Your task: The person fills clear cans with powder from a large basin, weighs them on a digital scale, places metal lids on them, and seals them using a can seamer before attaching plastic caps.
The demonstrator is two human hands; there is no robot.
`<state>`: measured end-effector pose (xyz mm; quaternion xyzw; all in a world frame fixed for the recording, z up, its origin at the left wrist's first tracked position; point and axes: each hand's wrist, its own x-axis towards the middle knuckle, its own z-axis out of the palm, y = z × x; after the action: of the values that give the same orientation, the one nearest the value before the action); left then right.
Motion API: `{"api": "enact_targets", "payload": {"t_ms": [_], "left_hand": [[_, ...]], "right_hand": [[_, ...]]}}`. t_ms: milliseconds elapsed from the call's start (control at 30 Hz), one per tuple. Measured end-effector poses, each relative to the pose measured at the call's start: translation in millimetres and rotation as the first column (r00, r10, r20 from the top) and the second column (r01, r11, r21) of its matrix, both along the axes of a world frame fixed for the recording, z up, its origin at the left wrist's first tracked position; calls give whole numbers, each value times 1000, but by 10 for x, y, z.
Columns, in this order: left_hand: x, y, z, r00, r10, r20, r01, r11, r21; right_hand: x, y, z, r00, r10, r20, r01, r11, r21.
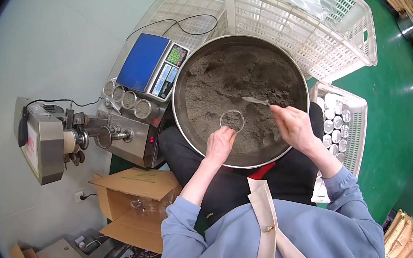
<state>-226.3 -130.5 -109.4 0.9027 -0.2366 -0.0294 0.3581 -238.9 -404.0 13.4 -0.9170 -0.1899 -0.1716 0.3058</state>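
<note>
A large round metal basin (pixel 181 127) of grey-brown powder (pixel 206 82) sits between the legs. My left hand (pixel 221 143) pinches the rim of a clear round jar (pixel 232 120) over the powder; some powder shows inside it. In my right hand (pixel 293 124) is a spoon (pixel 254 101), its bowl pointing left above the powder, apart from the jar. Fingers of both hands are closed on what they hold.
Left of the basin are a blue-topped digital scale (pixel 144 62), several filled jars (pixel 145 109) and a can-sealing machine (pixel 49 146). A cardboard box (pixel 136 184) holds clear jars. White crates (pixel 302 29) stand behind; a basket (pixel 361 125) of silver-lidded cans is at right.
</note>
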Motion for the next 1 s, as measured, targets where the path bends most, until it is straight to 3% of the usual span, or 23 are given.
{"api": "enact_targets", "payload": {"t_ms": [167,433,600,700,800,900,1000], "left_hand": [[-288,203,163,941,-282,-184,282,959,-27],[-491,285,139,923,-319,-218,308,948,-84],[-169,352,392,986,-116,-124,103,989,-110],[338,556,689,996,78,31,-74,992,-105],[970,911,1050,951,297,90,-283,948,-144],[1685,1386,936,853,473,221,-438,879,-189],[2315,1731,813,786,583,207,-564,812,-149]], "right_hand": [[-231,-210,-545,974,-165,-158,153,984,-87],[-648,-77,-1236,936,-205,-286,176,977,-124],[-822,57,-1436,913,-221,-343,181,973,-146],[-721,115,-1402,908,-260,-328,231,965,-126],[-681,133,-1443,899,-305,-314,268,951,-157],[-671,144,-1440,897,-312,-312,259,945,-201],[-656,167,-1400,906,-320,-276,263,939,-223]]}}
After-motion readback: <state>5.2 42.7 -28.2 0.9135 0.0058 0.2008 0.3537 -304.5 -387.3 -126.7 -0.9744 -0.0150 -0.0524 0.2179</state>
